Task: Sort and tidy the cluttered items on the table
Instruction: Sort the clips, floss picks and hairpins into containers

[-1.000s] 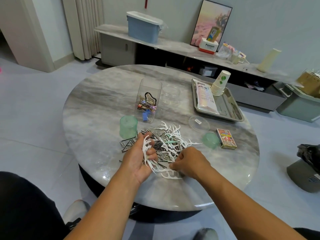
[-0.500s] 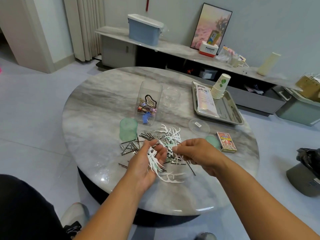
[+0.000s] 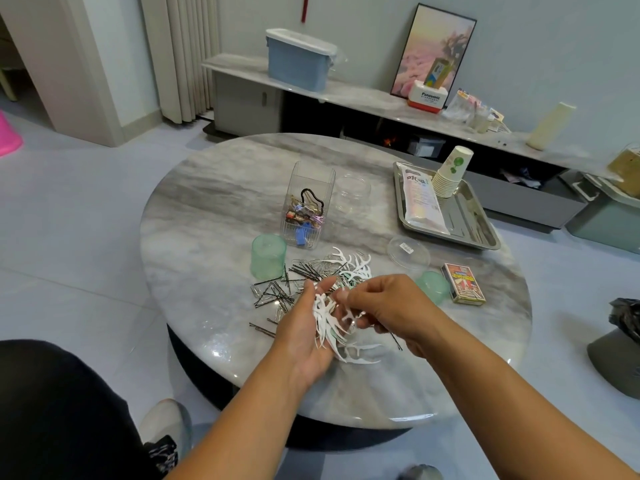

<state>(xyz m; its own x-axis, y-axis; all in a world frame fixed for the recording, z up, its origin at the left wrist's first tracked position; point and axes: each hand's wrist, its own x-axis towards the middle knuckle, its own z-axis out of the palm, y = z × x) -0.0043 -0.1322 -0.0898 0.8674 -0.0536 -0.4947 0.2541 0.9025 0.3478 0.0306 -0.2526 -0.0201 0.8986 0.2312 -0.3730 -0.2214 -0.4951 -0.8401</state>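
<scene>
A mixed pile of white floss picks (image 3: 349, 268), black hairpins (image 3: 277, 292) and paper clips lies on the round marble table (image 3: 207, 216). My left hand (image 3: 304, 327) holds a bunch of white floss picks (image 3: 327, 323) in its cupped palm over the near part of the table. My right hand (image 3: 384, 306) pinches one floss pick right beside that bunch. Two floss picks (image 3: 360, 355) lie under the hands. A green cup (image 3: 267, 256) stands left of the pile. Behind the pile stands a clear box (image 3: 308, 206) with clips and hair ties.
A clear round jar (image 3: 351, 192) and clear lid (image 3: 408, 252) sit past the pile. A green lid (image 3: 431, 285) and a card box (image 3: 463, 283) lie at right. A steel tray (image 3: 485, 233) holds paper cups (image 3: 450, 171) and a packet.
My right hand rose from the near table edge and moved to my left hand with a floss pick. The left hand opened slightly around its bunch.
</scene>
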